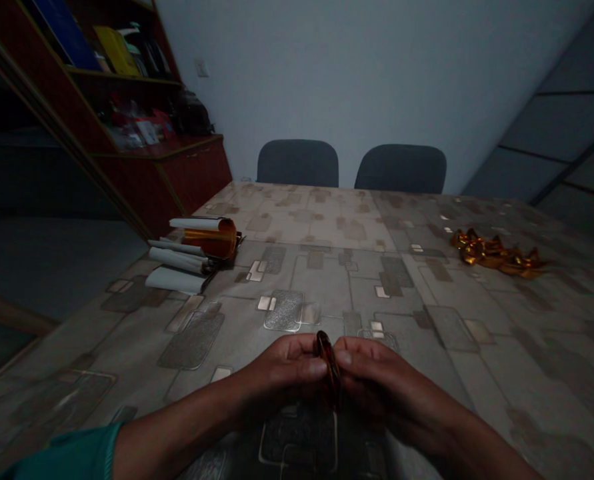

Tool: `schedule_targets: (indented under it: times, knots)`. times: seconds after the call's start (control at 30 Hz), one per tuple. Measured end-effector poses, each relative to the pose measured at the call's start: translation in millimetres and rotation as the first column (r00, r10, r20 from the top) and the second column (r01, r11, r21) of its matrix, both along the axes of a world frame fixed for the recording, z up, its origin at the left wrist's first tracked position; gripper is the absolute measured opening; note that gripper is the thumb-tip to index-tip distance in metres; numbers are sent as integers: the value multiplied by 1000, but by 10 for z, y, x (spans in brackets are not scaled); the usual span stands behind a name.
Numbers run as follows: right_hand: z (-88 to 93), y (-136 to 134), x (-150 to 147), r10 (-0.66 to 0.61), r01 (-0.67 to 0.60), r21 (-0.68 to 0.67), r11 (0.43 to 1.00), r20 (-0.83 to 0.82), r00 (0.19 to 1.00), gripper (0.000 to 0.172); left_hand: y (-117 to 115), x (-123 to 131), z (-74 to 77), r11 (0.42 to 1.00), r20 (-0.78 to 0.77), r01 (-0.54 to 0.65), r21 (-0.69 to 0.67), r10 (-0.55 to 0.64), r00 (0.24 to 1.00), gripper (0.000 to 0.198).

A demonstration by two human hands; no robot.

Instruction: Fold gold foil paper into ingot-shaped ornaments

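Close to the table's near edge, my left hand (281,368) and my right hand (379,380) meet at the middle. Both pinch a glossy dark amber object (329,367) upright between them, perhaps a folded strip of foil. My fingers hide its lower part. Farther off on the patterned table (327,280), crumpled gold foil pieces (497,253) lie at the right, nearest my right hand. At the left, white rolled sheets (177,260) lie beside an orange-gold foil roll (211,238), nearest my left hand.
Two dark grey chairs (297,163) stand behind the far table edge against a pale wall. A dark red cabinet with shelves (167,167) holding folders and bags stands at the far left. The table's left edge drops off to the dark floor.
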State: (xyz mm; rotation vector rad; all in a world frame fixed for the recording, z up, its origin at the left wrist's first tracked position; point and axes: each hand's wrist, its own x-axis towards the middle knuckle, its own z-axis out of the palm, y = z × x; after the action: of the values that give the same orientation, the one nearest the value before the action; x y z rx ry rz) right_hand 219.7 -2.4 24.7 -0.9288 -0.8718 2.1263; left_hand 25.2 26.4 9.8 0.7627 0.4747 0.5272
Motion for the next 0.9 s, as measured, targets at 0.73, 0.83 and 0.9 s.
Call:
schedule_targets:
  times: [0.73, 0.83, 0.9]
  knots:
    - [-151, 12, -14, 32, -34, -73, 997, -27, 999, 25, 12, -10, -46, 1000, -111, -17, 19, 19, 994, 42]
    - [-125, 25, -6, 25, -29, -89, 996, -48, 999, 24, 2, -13, -22, 999, -71, -24, -28, 22, 997, 42]
    - [-97, 40, -1, 17, -22, -87, 996, -55, 998, 24, 4, -16, 7, 997, -47, -43, -68, 40, 998, 40]
